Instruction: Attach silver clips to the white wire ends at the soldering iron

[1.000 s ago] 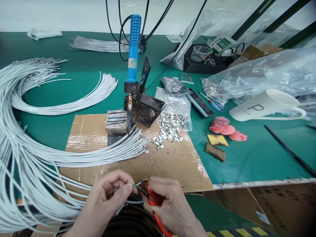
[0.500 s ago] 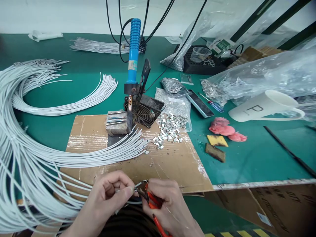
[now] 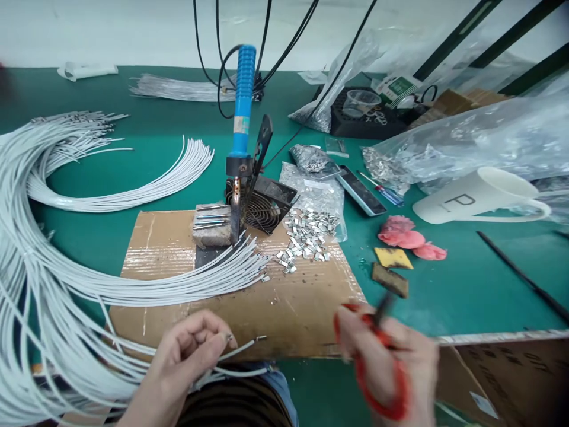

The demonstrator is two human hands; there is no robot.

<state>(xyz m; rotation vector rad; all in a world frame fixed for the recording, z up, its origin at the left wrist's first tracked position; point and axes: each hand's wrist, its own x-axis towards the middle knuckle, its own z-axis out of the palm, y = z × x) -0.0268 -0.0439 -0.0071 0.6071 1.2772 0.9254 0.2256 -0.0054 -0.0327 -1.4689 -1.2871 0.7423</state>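
Note:
My left hand (image 3: 186, 356) pinches a thin white wire (image 3: 242, 347) near its end, close to the front edge of the cardboard sheet (image 3: 302, 308). The wire's bare metal tip points right. My right hand (image 3: 391, 362), blurred by motion, grips red-handled pliers (image 3: 377, 332) at the right of the cardboard, apart from the wire. A bundle of white wires (image 3: 178, 284) lies across the cardboard, ends near small metal clips (image 3: 306, 234). A blue-handled soldering iron (image 3: 242, 118) stands upright in its stand beside a small fan (image 3: 264, 204).
A large mass of white wires (image 3: 40, 249) fills the left of the green table. A white mug (image 3: 480, 196) lies on its side at right, near clear plastic bags (image 3: 480, 130), pink scraps (image 3: 406, 234), sponge pieces (image 3: 391, 267) and a thin black rod (image 3: 520, 276).
My right hand has swung away to the right with the pliers, leaving the wire tip. My left hand keeps hold of the wire, which now sticks out free.

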